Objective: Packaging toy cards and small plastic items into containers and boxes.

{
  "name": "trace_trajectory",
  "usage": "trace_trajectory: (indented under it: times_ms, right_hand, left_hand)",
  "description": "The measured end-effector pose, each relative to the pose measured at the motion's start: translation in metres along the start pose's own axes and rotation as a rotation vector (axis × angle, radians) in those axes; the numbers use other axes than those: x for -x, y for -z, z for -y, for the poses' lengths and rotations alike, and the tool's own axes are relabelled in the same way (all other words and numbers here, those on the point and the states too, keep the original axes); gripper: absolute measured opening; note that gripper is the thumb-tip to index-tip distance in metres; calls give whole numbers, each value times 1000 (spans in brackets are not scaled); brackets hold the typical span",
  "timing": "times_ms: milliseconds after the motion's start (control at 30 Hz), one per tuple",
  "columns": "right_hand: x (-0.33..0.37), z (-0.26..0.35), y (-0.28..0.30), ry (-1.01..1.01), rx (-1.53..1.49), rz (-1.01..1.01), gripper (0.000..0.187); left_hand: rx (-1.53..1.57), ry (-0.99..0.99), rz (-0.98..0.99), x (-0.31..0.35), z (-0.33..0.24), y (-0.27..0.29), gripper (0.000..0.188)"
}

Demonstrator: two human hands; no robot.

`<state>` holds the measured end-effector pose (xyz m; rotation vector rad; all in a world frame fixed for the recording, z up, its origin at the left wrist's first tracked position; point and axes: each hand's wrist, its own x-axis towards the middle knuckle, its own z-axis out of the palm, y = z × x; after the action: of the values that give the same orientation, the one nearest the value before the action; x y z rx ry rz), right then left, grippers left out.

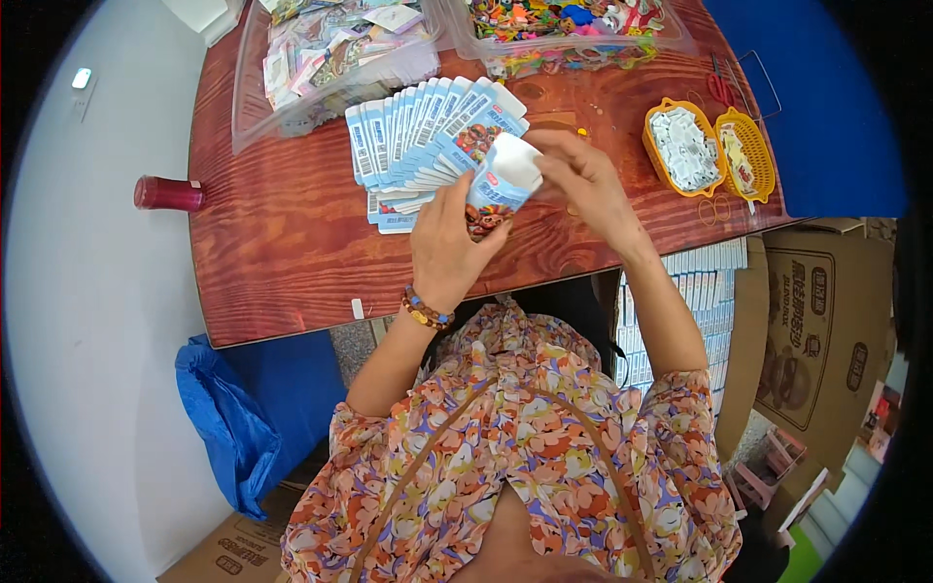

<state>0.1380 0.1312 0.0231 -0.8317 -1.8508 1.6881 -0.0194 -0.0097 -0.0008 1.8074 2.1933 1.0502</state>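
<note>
My left hand [454, 238] grips a small light-blue cardboard box [494, 199] with a colourful cartoon picture on its front, tilted over the table. The box's top stands open and its white inside shows. At that opening is my right hand [588, 185], its bent fingers and thumb closed around the white top edge; a few of its fingertips are hidden or slightly blurred. Just beyond both hands, a fanned stack of flat, matching blue boxes [403, 136] lies on the reddish wooden table [292, 243].
At the back stand two clear plastic bins, one with flat packets [340, 58], one with colourful small toys [573, 29]. Two yellow baskets [685, 146] with small pieces, red-handled scissors [720, 89] and a red jar [168, 192] sit near the edges. A carton of boxes [695, 311] is below right.
</note>
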Motion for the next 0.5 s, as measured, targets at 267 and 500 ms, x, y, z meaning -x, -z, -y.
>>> trace_trajectory:
  times_ms: [267,500]
  right_hand:
    - [38,-39,-44,215,-49,-280,38]
    - [29,-50,-24,295,37,-175,22]
  left_hand:
    - [349,298,13,-2,-8,-12,76]
    - [579,336,4,-1,0,-2,38]
